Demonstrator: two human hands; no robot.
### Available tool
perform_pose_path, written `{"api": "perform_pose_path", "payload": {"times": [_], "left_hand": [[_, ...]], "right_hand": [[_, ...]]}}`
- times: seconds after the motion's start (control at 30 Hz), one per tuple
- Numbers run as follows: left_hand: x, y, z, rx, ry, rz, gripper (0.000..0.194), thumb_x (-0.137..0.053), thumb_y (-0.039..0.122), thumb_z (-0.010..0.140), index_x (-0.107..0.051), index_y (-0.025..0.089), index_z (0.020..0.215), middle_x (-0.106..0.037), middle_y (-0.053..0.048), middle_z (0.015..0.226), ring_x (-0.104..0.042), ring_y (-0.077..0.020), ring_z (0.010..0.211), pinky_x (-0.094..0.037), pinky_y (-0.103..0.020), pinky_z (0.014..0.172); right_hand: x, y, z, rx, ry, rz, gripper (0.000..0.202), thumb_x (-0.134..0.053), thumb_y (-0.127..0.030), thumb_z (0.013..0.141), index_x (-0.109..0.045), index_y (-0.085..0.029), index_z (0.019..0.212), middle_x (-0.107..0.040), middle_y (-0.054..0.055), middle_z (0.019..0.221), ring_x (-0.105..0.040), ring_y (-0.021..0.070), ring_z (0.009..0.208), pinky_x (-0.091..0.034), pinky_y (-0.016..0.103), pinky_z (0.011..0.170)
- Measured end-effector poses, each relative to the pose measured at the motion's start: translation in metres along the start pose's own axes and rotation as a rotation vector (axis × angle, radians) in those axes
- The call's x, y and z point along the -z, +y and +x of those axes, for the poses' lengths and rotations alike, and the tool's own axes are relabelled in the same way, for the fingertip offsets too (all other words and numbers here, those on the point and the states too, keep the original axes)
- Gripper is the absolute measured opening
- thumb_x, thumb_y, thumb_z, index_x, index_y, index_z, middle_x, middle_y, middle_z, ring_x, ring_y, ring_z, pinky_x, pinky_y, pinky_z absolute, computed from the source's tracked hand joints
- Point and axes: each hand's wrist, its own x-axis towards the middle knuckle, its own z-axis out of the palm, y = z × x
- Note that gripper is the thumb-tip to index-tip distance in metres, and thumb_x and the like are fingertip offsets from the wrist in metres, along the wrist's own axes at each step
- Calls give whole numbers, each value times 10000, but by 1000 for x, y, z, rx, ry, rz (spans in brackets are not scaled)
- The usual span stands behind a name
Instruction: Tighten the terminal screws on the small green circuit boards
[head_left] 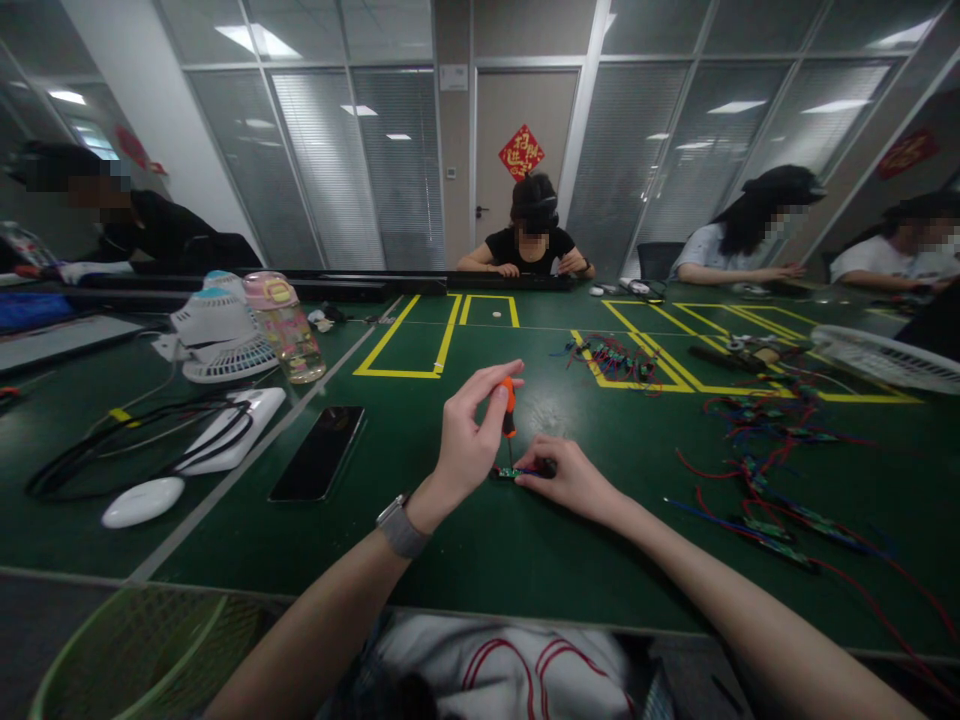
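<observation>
My left hand [476,420], with a watch on its wrist, is closed around an orange and black screwdriver [510,408]. The screwdriver stands upright, its tip down at a small green circuit board [510,474] on the table. My right hand [562,475] pinches the right end of that board, where wires show dark between the fingers. Part of the board is hidden by the fingers. To the right lie several more circuit boards [772,535] with red and blue wires, apart from my hands.
A phone [319,453], a white mouse [142,502], a coiled black cable [142,430], a bottle [289,335] and a white fan [221,330] stand left. Another wired-board pile [615,360] lies beyond my hands. Yellow tape marks the green table [420,560]. Several people sit around it.
</observation>
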Motion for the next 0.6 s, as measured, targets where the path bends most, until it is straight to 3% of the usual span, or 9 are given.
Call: {"api": "perform_pose_path", "payload": {"times": [0.2, 0.37, 0.6], "left_hand": [[-1, 0, 1, -69, 30, 78, 216, -572, 175, 892, -664, 199, 1086, -655, -69, 1047, -625, -178, 946, -511, -320, 831], [-1, 3, 3, -115, 70, 159, 152, -651, 185, 837, -701, 212, 978, -593, -29, 887, -580, -150, 833, -486, -286, 743], [1, 2, 1, -41, -9, 60, 295, -421, 186, 957, -637, 214, 1155, -607, -76, 1122, -596, -177, 984, -498, -319, 845]], "right_hand": [[0, -1, 0, -10, 1, 2, 39, -715, -182, 738, -713, -162, 771, -611, 25, 748, -573, 153, 679, -444, 268, 633], [0, 0, 0, -1, 4, -1, 40, -713, -193, 741, -712, -170, 774, -611, 22, 753, -579, 154, 694, -449, 273, 652], [0, 0, 0, 15, 11, -6, 50, -706, -208, 753, -717, -173, 787, -616, 26, 753, -585, 159, 698, -452, 275, 644]]}}
